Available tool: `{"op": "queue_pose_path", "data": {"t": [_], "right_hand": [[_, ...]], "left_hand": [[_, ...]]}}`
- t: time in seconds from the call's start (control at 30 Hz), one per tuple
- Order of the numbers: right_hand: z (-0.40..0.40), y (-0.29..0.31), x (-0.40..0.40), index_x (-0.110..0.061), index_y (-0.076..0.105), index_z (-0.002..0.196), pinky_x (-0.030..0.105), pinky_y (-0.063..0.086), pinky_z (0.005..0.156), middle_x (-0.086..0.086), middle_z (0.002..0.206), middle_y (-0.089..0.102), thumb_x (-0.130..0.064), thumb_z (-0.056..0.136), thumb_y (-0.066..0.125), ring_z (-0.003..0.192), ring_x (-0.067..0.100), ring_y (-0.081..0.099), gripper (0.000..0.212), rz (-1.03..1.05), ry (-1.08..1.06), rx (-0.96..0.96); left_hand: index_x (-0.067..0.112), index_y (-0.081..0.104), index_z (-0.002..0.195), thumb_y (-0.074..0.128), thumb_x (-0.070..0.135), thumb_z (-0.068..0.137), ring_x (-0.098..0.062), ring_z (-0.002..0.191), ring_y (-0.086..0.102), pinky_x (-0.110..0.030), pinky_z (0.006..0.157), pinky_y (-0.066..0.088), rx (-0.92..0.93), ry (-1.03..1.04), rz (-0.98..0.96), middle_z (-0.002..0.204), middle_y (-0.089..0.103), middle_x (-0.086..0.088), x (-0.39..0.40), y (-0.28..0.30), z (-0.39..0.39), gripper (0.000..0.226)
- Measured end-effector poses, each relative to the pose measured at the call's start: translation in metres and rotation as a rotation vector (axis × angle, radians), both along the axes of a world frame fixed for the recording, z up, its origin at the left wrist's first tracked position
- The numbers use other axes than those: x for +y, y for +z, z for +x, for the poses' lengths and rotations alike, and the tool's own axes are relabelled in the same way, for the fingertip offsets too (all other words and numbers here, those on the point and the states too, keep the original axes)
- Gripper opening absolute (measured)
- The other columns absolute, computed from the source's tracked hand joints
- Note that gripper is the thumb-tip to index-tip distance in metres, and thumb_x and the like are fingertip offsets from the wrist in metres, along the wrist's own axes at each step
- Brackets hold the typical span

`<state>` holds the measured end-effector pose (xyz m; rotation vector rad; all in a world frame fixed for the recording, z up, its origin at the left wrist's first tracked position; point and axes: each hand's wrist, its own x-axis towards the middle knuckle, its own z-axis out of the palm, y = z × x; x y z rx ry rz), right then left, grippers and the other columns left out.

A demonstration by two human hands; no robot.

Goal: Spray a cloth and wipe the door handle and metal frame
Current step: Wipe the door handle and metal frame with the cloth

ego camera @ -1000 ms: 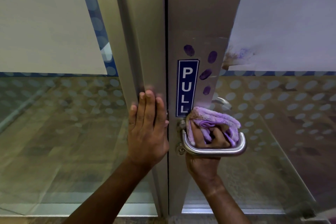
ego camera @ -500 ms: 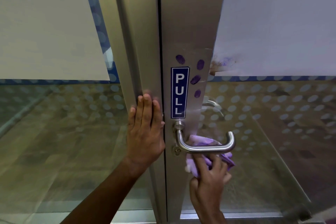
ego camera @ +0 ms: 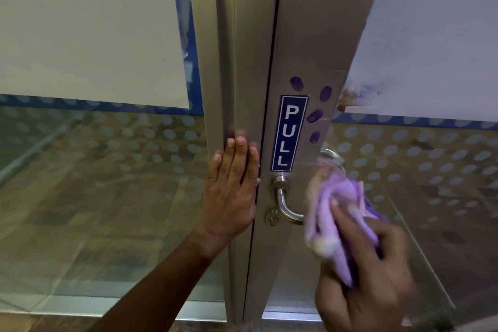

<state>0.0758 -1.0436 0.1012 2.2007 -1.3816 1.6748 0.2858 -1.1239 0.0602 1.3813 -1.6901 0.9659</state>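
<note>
- Two hands in play, left to right: your left hand lies flat, fingers straight and together, pressed on the frame just left of the door seam.
- "PULL" sign: white capitals stacked on blue, stuck to the door stile above the handle. No other writing or brand readable.
- Purple prints: four smudges on the metal around the sign, plus a smear on the glass edge to the right. Not wiped yet.
- Your right hand grips the bunched purple cloth, fingers curled round it. Cloth covers the handle's outer end; blurred, so contact there is a judgement, not certain.
- Risks:
  - Press down on the handle while wiping and the latch could release; the door may swing, hence the left-hand brace.
  - Loose cloth folds could snag on the handle bend.
  - A damp cloth may smear the purple marks wider or lift the sign's edge.
</note>
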Motion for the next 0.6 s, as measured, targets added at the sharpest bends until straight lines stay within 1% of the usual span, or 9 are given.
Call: {"op": "queue_pose_path", "data": {"t": [0.03, 0.07, 0.13, 0.2, 0.23, 0.37, 0.5, 0.53, 0.6], "right_hand": [[0.007, 0.008, -0.008, -0.021, 0.063, 0.129, 0.032, 0.045, 0.078, 0.009, 0.101, 0.050, -0.014, 0.068, 0.055, 0.086, 0.028, 0.053, 0.062, -0.020, 0.014, 0.079], [0.016, 0.015, -0.015, -0.018, 0.063, 0.129, 0.038, 0.041, 0.073, 0.011, 0.100, 0.050, -0.014, 0.067, 0.053, 0.086, 0.031, 0.050, 0.064, -0.005, 0.008, 0.195], [0.029, 0.024, -0.034, -0.016, 0.067, 0.126, 0.040, 0.036, 0.072, 0.014, 0.105, 0.056, -0.019, 0.060, 0.055, 0.090, 0.034, 0.050, 0.066, 0.067, -0.004, 0.431], [0.039, 0.019, -0.040, -0.015, 0.070, 0.119, 0.041, 0.038, 0.075, 0.013, 0.110, 0.061, -0.021, 0.057, 0.057, 0.097, 0.035, 0.052, 0.063, 0.098, 0.015, 0.602], [0.043, 0.016, -0.039, -0.014, 0.072, 0.114, 0.042, 0.040, 0.076, 0.011, 0.110, 0.062, -0.021, 0.059, 0.056, 0.098, 0.036, 0.054, 0.058, 0.097, 0.035, 0.656], [0.051, 0.016, -0.044, -0.015, 0.071, 0.091, 0.046, 0.040, 0.074, 0.007, 0.104, 0.059, -0.023, 0.071, 0.052, 0.096, 0.035, 0.054, 0.028, 0.081, 0.064, 0.766], [0.062, 0.018, -0.046, -0.015, 0.074, 0.090, 0.047, 0.036, 0.079, 0.006, 0.109, 0.058, -0.029, 0.078, 0.055, 0.111, 0.034, 0.050, 0.026, 0.088, 0.056, 0.904], [0.061, 0.019, -0.047, -0.015, 0.074, 0.090, 0.046, 0.037, 0.080, 0.006, 0.109, 0.059, -0.030, 0.079, 0.056, 0.112, 0.033, 0.050, 0.026, 0.087, 0.053, 0.901], [0.054, 0.022, -0.048, -0.017, 0.074, 0.092, 0.044, 0.043, 0.078, 0.005, 0.108, 0.059, -0.026, 0.074, 0.052, 0.108, 0.034, 0.053, 0.030, 0.133, 0.058, 0.856]], "left_hand": [[0.008, -0.006, 0.156, 0.040, 0.019, 0.099, -0.025, 0.153, -0.009, -0.041, 0.124, -0.003, 0.003, -0.006, 0.014, 0.164, -0.016, -0.011, 0.001, -0.001, 0.001, 0.074], [0.007, -0.006, 0.156, 0.043, 0.018, 0.097, -0.025, 0.153, -0.009, -0.040, 0.124, -0.004, 0.002, -0.019, 0.029, 0.164, -0.016, -0.011, 0.002, -0.002, 0.000, 0.077], [0.007, -0.005, 0.156, 0.040, 0.020, 0.099, -0.025, 0.153, -0.010, -0.039, 0.124, -0.004, -0.006, -0.043, 0.033, 0.164, -0.017, -0.011, 0.003, 0.001, -0.002, 0.074], [0.006, -0.005, 0.156, 0.034, 0.028, 0.103, -0.024, 0.153, -0.009, -0.039, 0.125, -0.004, -0.019, -0.046, 0.022, 0.164, -0.017, -0.011, 0.004, 0.002, 0.001, 0.069], [0.006, -0.006, 0.156, 0.038, 0.030, 0.102, -0.024, 0.153, -0.009, -0.039, 0.125, -0.004, -0.031, -0.041, 0.022, 0.164, -0.017, -0.011, 0.004, 0.003, 0.002, 0.074], [0.007, -0.008, 0.155, 0.037, 0.031, 0.102, -0.023, 0.152, -0.011, -0.038, 0.124, -0.004, -0.022, -0.031, 0.028, 0.163, -0.019, -0.010, 0.006, 0.006, 0.001, 0.074], [0.008, -0.013, 0.154, 0.062, 0.027, 0.083, -0.023, 0.151, -0.016, -0.037, 0.124, -0.008, -0.053, -0.025, 0.084, 0.162, -0.024, -0.010, 0.009, 0.006, 0.005, 0.106], [0.008, -0.013, 0.154, 0.061, 0.029, 0.084, -0.023, 0.151, -0.016, -0.037, 0.124, -0.008, -0.052, -0.022, 0.091, 0.162, -0.024, -0.009, 0.009, 0.006, 0.006, 0.105], [0.009, -0.012, 0.155, 0.046, 0.032, 0.096, -0.022, 0.152, -0.015, -0.037, 0.124, -0.006, -0.047, -0.044, 0.062, 0.162, -0.023, -0.009, 0.009, 0.007, 0.004, 0.086]]}}
